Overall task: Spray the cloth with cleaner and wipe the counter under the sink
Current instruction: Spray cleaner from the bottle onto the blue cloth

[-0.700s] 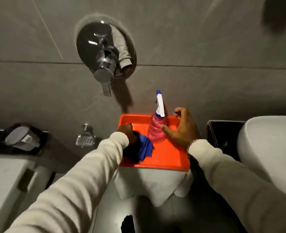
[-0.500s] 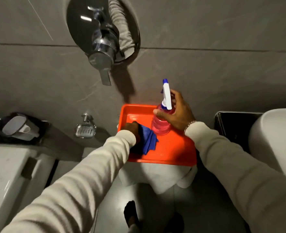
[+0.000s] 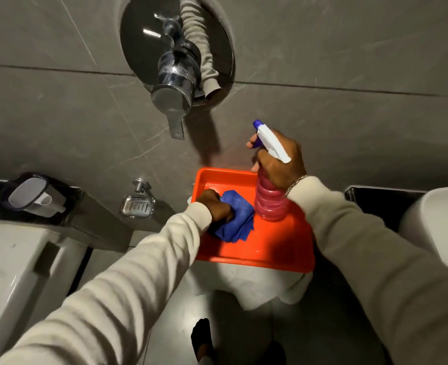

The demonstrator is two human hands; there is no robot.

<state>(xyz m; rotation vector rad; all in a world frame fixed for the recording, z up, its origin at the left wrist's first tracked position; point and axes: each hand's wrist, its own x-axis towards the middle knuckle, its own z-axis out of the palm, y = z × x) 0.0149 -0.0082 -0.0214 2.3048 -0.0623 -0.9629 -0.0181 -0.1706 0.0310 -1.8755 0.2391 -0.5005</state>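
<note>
At frame centre, the left hand (image 3: 213, 206) bunches its fingers on the blue cloth (image 3: 234, 219) in the orange tray (image 3: 270, 248). To its right, the right hand (image 3: 280, 162) wraps the pink spray bottle (image 3: 271, 201), lifted or resting, I cannot tell. Nozzle points away from the cloth; spray could miss. Bottle looks nearly full.

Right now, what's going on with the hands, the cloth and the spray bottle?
Left hand gripping blue cloth on orange tray. Right hand wrapped round pink spray bottle, finger at trigger, nozzle pointing away from cloth. Nothing blocking.
</note>
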